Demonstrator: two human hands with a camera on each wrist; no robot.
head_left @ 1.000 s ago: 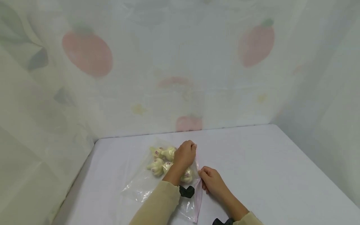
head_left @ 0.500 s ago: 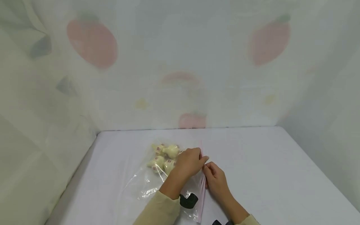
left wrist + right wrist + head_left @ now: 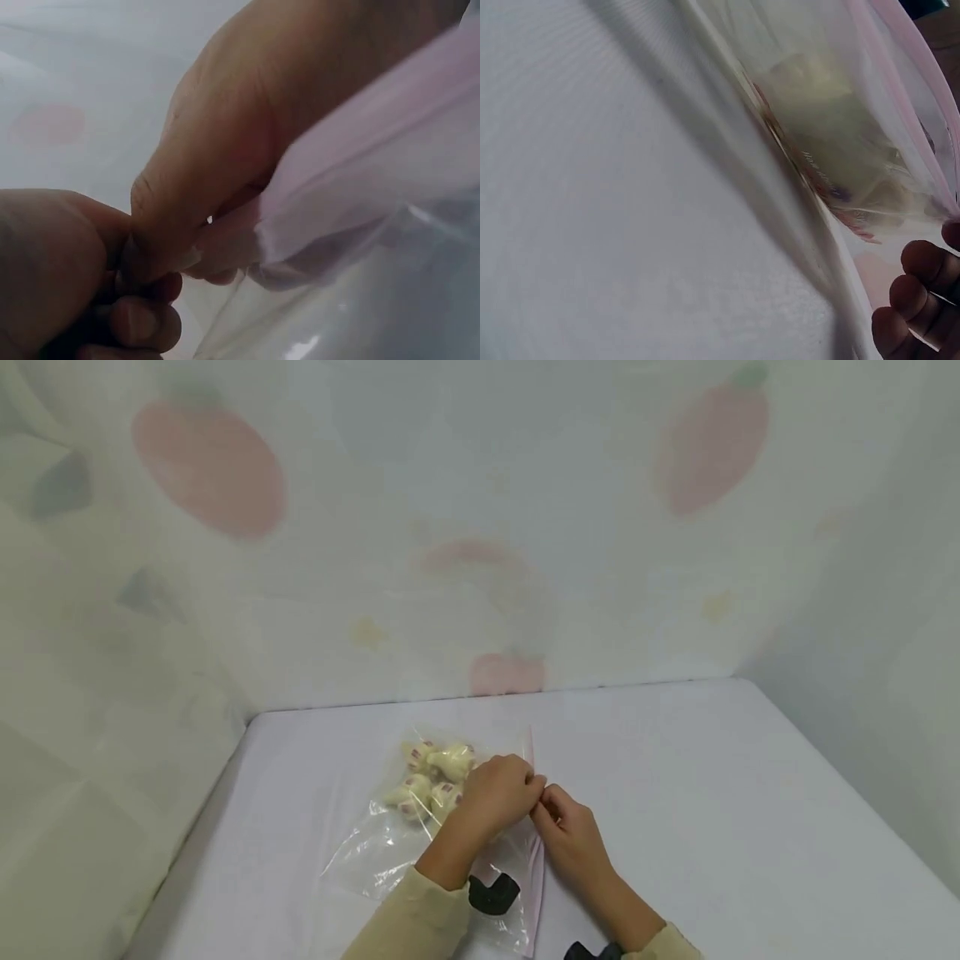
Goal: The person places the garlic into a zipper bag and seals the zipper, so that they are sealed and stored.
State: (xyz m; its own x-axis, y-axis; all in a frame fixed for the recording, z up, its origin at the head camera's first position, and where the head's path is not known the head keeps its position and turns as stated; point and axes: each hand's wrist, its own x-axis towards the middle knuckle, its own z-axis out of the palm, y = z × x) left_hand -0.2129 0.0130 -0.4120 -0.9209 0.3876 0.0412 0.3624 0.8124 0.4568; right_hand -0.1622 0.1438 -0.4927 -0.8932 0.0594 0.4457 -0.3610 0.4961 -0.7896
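A clear zip bag (image 3: 382, 852) with a pink strip along its opening (image 3: 536, 893) lies on the table, the opening to the right. Several pale garlic bulbs (image 3: 452, 762) with small printed labels show through it. My left hand (image 3: 501, 791) reaches across the bag and pinches the pink edge. Right beside it, my right hand (image 3: 576, 835) pinches the same edge, fingertips meeting. In the left wrist view, the right thumb and fingers grip the pink strip (image 3: 330, 157) while the left hand (image 3: 52, 262) is curled against them. The right wrist view shows a bulb (image 3: 817, 127) inside the bag.
A white-covered table (image 3: 712, 827) extends on all sides of the bag. Pale fabric walls with faded fruit prints (image 3: 210, 464) enclose it at the back, left and right. Dark wrist straps (image 3: 495, 895) sit at both wrists.
My left hand has come from farther up the bag's edge down to the right hand, and their fingertips now meet. The right hand stays at the edge. The camera view has shifted slightly.
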